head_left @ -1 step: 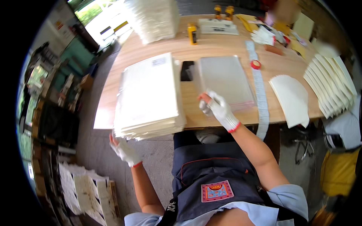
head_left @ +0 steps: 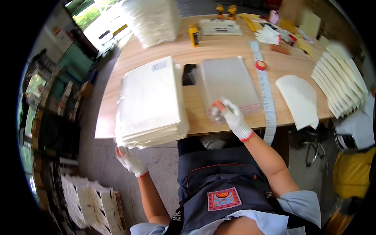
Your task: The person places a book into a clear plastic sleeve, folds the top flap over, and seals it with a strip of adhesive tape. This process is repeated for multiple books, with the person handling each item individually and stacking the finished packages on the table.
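Left gloved hand (head_left: 131,161) props the thick white sheet stack (head_left: 150,103) overhanging the wooden table's (head_left: 219,49) near edge; stack may slide off. Right gloved hand (head_left: 231,115), fingers curled, apparently pinches clear sleeve pile (head_left: 229,80).

Thick white sheet stack (head_left: 150,103) overhangs table edge — clear sleeves (head_left: 229,80) flat alongside.
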Motion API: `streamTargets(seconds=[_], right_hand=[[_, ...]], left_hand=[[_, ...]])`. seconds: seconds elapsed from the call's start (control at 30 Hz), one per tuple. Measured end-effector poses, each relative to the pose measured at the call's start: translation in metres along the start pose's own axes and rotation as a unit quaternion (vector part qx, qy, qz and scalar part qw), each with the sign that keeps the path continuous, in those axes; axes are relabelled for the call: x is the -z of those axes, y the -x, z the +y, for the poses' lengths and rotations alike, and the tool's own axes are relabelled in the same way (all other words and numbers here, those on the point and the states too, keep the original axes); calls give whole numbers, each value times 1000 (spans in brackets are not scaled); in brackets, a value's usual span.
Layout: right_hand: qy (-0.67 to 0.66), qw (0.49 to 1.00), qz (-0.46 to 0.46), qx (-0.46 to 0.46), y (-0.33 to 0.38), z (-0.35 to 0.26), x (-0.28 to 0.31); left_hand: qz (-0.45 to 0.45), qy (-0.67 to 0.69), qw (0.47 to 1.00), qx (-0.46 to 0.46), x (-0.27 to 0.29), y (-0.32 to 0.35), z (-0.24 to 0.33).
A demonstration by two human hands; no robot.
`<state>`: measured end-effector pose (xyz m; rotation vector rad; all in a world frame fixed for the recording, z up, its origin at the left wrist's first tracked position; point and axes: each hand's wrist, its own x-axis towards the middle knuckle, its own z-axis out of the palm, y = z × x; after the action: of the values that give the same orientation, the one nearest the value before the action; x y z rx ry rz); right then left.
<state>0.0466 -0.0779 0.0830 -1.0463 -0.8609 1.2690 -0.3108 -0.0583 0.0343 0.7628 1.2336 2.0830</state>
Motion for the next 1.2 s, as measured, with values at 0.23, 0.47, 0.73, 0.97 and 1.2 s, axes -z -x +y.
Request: streamTargets(seconds=[0.23,0.47,0.73,0.97,1.2], right_hand=[[82,854,510,58,120,53,239],[-7,840,538,-76,165,12,363],[53,849,514,-112,164,0,366],[-72,831,551,-30,156,-15,367],[-209,852,479,-20,127,-36,392]], left_hand=[[-119,-197,970,75,59,106,-105],[-523,-234,807,-139,-48,179,-74],[-595,-185,756,-201,-117,197,-57],[-617,-316,653,-304,-157,174,-88],[-593,-404,561,-413,-219,145,-125]])
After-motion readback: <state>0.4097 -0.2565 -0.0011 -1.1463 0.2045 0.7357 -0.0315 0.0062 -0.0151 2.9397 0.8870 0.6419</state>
